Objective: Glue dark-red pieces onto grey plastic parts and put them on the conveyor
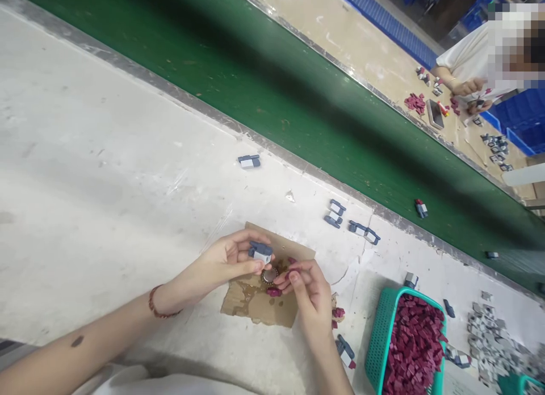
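In my left hand [238, 253] is a small dark blue-grey and white plastic part [260, 252], gripped between thumb and fingers. My right hand [309, 287] pinches a small dark red plastic piece [292, 273], partly covered by the fingers. Beneath both hands lies a torn piece of cardboard [251, 304] with wet-looking stains. A small round metal cap or dish [269, 276] sits on it between the hands. Close to the cap rests another dark red piece [273, 291].
Right of my hands stands a green basket [374, 332] heaped with dark red pieces. Beyond it is a pile of light grey parts [489, 332]. Blue-grey parts [335, 213] lie along the table edge. A green conveyor belt [255, 100] crosses behind; a person [468, 60] works on its far side.
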The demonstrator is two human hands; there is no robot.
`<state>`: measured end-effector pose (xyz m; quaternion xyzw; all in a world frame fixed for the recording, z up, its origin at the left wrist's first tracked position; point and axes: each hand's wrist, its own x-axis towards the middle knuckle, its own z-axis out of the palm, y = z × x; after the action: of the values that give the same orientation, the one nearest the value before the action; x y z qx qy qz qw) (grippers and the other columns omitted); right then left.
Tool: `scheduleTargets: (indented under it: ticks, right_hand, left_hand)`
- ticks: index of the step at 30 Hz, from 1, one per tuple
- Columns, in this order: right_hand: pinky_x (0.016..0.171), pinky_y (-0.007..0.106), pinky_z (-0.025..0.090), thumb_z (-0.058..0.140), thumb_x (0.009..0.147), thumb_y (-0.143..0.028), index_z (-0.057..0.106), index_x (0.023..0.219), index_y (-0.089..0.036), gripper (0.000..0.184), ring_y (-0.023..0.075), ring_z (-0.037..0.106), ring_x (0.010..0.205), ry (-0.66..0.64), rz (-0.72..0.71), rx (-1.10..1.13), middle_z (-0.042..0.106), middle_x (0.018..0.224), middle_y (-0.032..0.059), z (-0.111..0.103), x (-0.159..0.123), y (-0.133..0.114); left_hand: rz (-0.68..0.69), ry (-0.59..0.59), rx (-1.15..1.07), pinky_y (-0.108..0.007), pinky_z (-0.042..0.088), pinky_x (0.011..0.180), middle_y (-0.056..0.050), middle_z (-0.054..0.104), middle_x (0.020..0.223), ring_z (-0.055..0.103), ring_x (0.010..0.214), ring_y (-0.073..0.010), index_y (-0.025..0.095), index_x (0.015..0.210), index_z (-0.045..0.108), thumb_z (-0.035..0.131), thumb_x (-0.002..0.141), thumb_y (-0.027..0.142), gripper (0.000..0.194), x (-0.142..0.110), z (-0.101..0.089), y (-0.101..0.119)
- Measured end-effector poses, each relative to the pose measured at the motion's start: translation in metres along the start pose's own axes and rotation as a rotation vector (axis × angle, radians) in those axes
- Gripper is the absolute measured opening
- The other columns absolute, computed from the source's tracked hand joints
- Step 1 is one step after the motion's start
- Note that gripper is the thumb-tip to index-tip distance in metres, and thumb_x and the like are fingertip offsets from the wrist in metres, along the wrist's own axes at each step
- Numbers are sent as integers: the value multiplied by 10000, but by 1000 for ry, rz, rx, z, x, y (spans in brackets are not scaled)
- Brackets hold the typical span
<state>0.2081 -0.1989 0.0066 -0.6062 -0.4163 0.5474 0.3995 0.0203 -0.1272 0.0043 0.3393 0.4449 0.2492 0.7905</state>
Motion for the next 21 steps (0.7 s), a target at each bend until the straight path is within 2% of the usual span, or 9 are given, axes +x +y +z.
scheduleTargets:
  ticks: [5,8,11,13,15,18,21]
  right_hand:
    - [589,252,505,626,871,-305,671,859,-210,106,155,638,623,87,-144,-306,703,728,16,-1,2,2]
    - [613,245,521,585,891,-252,679,885,-205,106,154,658,651,29,-200,-394,721,779,26,1,2,0]
    - [578,228,509,558,911,-233,656,868,-203,111,141,641,607,-32,-283,-474,712,753,18,4,2,-1]
    - [542,224,484,534,934,-234,627,839,-202,137,136,612,569,-56,-367,-545,686,707,11,5,3,-1]
    - [520,230,458,475,971,-233,597,799,-200,213,136,582,545,-87,-451,-646,652,666,12,7,4,0]
    - [512,244,429,384,1008,-221,562,739,-204,323,144,543,531,-112,-547,-806,604,626,17,9,5,1]
    - [521,248,423,376,1010,-219,565,742,-206,329,147,539,541,-105,-563,-836,596,629,18,10,4,2]
  left_hand:
    - [-4,-8,35,-267,546,723,-12,716,805,682,776,-179,202,1030,651,828,656,414,465,2,0,1]
    - [-35,-33,57,-268,545,664,-13,718,751,684,720,-185,193,1047,653,828,645,419,493,3,-2,0]
    - [17,0,119,-259,530,599,-32,712,788,671,719,-191,185,1042,655,784,685,436,455,2,-2,-1]
    - [108,47,206,-246,505,560,-53,697,859,648,723,-185,177,998,663,721,743,454,380,1,-2,-2]
    - [199,71,310,-240,471,531,-51,666,821,606,677,-166,167,963,662,625,824,466,332,-1,-2,-3]
    - [262,46,426,-246,434,523,-15,589,668,533,591,-146,153,952,639,445,935,460,364,-3,-2,-6]
    - [285,3,511,-253,439,556,-19,604,713,525,597,-143,154,978,611,363,973,424,367,-4,-1,-6]
